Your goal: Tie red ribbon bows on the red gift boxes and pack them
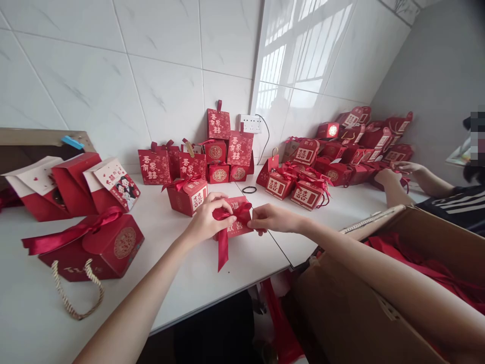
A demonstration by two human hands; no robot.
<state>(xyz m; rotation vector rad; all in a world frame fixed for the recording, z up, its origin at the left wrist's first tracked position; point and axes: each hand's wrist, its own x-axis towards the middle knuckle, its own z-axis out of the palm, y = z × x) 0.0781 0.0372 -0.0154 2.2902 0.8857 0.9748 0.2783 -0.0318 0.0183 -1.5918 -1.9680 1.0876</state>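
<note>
A small red gift box (238, 227) with gold characters rests on the white table (212, 273) in front of me. A red ribbon (223, 237) crosses its top and one tail hangs down toward the table edge. My left hand (206, 218) pinches the ribbon at the left side of the box, fingers closed. My right hand (270, 218) pinches the ribbon's other end at the right side, fingers closed. A finished box with a bow (187, 194) stands just behind my left hand.
Red gift boxes (223, 151) are stacked against the tiled wall, and more are piled at the far right (341, 151). A larger rope-handled box (94, 245) and red bags (71, 184) sit left. An open carton (364, 298) stands lower right. Another person's hands (394, 174) work at right.
</note>
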